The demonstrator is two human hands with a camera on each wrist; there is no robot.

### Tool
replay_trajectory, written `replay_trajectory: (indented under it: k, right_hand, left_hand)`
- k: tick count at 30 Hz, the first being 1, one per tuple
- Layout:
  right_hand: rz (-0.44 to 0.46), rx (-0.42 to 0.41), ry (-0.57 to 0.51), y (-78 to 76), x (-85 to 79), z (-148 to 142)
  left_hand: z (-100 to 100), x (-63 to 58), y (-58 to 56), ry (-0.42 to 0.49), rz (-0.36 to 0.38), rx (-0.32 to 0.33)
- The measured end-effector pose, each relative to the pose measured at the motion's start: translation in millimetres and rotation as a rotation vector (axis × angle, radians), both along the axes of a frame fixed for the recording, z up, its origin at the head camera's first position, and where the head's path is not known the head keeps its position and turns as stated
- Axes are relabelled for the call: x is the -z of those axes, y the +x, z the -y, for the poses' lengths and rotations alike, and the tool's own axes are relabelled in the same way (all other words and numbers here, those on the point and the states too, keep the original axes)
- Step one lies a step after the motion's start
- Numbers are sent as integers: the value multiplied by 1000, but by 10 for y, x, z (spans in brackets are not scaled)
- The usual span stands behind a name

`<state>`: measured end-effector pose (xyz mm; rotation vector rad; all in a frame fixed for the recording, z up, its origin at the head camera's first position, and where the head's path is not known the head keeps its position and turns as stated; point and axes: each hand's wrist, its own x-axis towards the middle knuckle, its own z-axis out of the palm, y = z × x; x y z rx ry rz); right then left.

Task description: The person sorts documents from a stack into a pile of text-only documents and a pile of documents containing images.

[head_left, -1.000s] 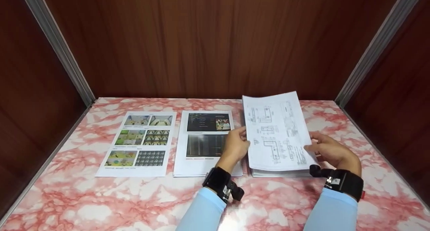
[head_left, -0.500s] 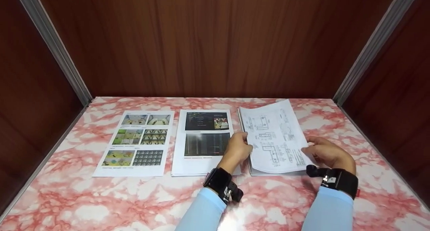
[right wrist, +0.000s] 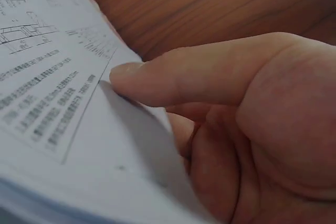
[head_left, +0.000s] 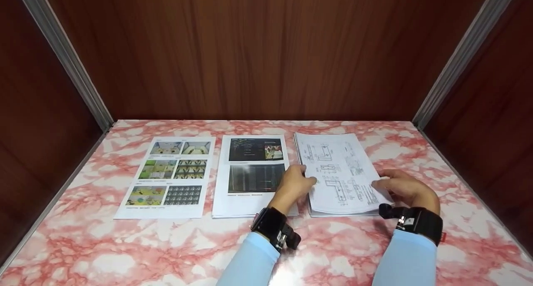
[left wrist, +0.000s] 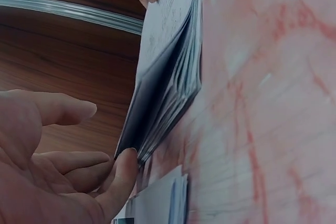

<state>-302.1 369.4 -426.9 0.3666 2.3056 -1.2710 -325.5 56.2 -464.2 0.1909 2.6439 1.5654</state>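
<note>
A thick stack of printed paper [head_left: 345, 169] lies at the right, its top sheet bearing line drawings of mechanical parts. My right hand [head_left: 406, 188] pinches the right edge of the top sheets, thumb on the printed face and other fingers curled beneath. The right wrist view shows the sheet's edge [right wrist: 152, 150] bending up at that thumb. At the stack's left edge is my left hand [head_left: 295, 184], its fingertips against the side and its thumb held over the paper. In the left wrist view, the stack's lower leaves [left wrist: 173, 100] fan apart beneath a dark gap.
A second paper stack [head_left: 250, 205] with two dark screen pictures lies in the middle, partly behind the left hand. Further left is a sheet with several colour pictures [head_left: 162, 213]. The red-and-white marbled table [head_left: 166, 252] ends at brown wood-grain panels [head_left: 266, 53].
The top sheets, raised and bowed at the far edge before, have come down flat onto the stack. Both hands have shifted slightly with them, the right hand a little to the left.
</note>
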Motion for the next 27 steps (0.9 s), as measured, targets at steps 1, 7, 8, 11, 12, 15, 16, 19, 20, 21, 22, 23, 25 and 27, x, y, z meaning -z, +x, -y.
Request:
replay_trajectory:
  k: [1, 7, 8, 11, 12, 15, 16, 19, 20, 21, 22, 23, 25, 27]
  right_hand:
    - [-6, -10, 15, 7, -14, -5]
    - [-40, -56, 49, 46, -122, -38]
    - [-45, -63, 50, 50, -142, -46]
    - [-51, -80, 45, 65, -198, -72]
    - [-51, -87, 49, 71, -214, -83]
    - [-48, -86, 67, 94, -251, -107]
    - [-47, -83, 76, 102, -260, -111]
    - [-56, -62, 92, 123, -283, -117]
    - [-62, -49, 92, 131, -296, -110]
    - [-67, -38, 88, 137, -314, -101]
    - [-73, -29, 85, 144, -336, -87]
    - [-84, -18, 80, 144, -362, -67]
    - [-127, -13, 76, 128, -418, 1]
    - [-173, -33, 78, 86, -475, 101]
  left_hand:
    - [-14, 71, -56, -8, 2, 0]
    - [-62, 295, -251, -38, 33, -27]
    - [-51, 265, -232, -35, 30, -35]
    - [23, -1, -61, -16, 36, -39]
    - [39, -76, -8, -7, 33, -44]
    - [95, -275, 140, 30, 21, -44]
    - [105, -297, 162, 43, 16, -45]
    - [132, -325, 182, 81, -1, -46]
    - [142, -324, 175, 94, -8, -47]
    - [152, -325, 168, 104, -18, -46]
    - [161, -331, 163, 113, -26, -46]
    - [172, -341, 161, 119, -39, -47]
    - [198, -361, 148, 136, -67, -45]
    - [233, -390, 140, 154, -90, -46]
